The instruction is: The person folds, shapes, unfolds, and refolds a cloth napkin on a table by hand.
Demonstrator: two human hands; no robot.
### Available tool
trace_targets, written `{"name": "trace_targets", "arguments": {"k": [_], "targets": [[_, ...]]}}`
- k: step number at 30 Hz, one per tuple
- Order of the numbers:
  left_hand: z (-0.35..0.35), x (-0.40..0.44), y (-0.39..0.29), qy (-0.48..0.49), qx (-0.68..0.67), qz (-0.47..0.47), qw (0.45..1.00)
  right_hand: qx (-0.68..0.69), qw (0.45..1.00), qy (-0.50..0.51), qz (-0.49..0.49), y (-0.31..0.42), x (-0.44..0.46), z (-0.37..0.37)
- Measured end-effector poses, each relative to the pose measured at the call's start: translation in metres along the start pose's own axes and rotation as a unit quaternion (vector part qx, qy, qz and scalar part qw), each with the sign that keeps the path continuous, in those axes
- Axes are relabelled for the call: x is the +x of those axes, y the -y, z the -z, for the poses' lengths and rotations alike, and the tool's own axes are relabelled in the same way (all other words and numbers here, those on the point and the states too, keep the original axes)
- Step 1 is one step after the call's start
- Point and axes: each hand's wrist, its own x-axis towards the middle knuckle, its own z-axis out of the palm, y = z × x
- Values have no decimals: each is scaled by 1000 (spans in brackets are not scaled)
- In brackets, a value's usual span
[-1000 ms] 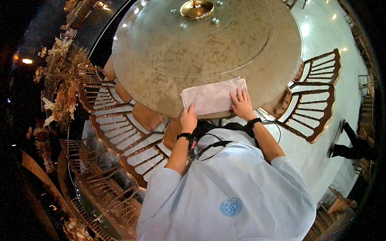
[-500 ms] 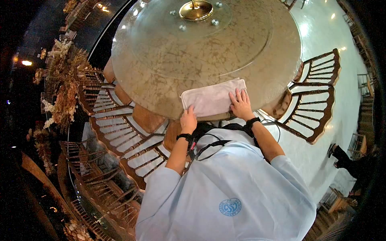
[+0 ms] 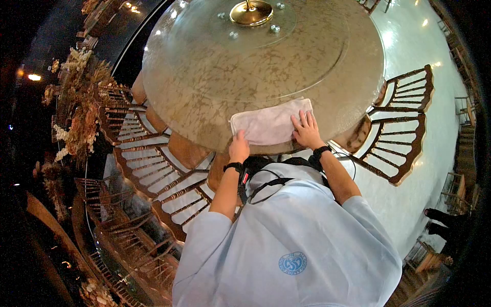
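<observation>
A folded pale pink cloth (image 3: 270,123) lies flat at the near edge of a round brown table (image 3: 204,112) with a mottled top. My left hand (image 3: 239,146) touches the cloth's lower left corner, its fingers close together; whether they pinch the cloth is hard to tell. On the cloth's right end rests my right hand (image 3: 307,130), fingers spread, palm down. Both wrists carry black bands.
A gold stand base (image 3: 251,13) sits on the round glass turntable at the table's far part. Wooden spindle-back chairs (image 3: 404,148) stand around the table on both sides. Dried flowers (image 3: 76,117) are at the left. A person's dark-clothed legs (image 3: 442,222) show at far right.
The person's legs at far right have moved down and outward in the view. My hands and the cloth have stayed nearly in place.
</observation>
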Motion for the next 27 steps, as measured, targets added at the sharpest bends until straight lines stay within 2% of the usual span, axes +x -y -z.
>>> {"name": "trace_targets", "arguments": {"k": [7,9,10,12,15,22,27], "targets": [[11,0,-11,10,-24,14,1000,8,1000,28,-11,4,3,4],[17,-7,-17,-25,56,-65,996,-64,997,45,-18,13,2,7],[22,-10,-23,-23,56,-65,996,-63,997,47,-19,22,3,15],[30,-15,-34,7,79,-108,991,-14,984,165,-60,36,6,27],[-6,-9,-11,7,103,-159,982,-3,986,152,-74,39,2,18],[-17,-8,-6,21,103,-137,985,34,986,153,-54,21,-6,5],[-14,1,-4,13,120,-154,981,39,989,139,-40,14,0,5]]}}
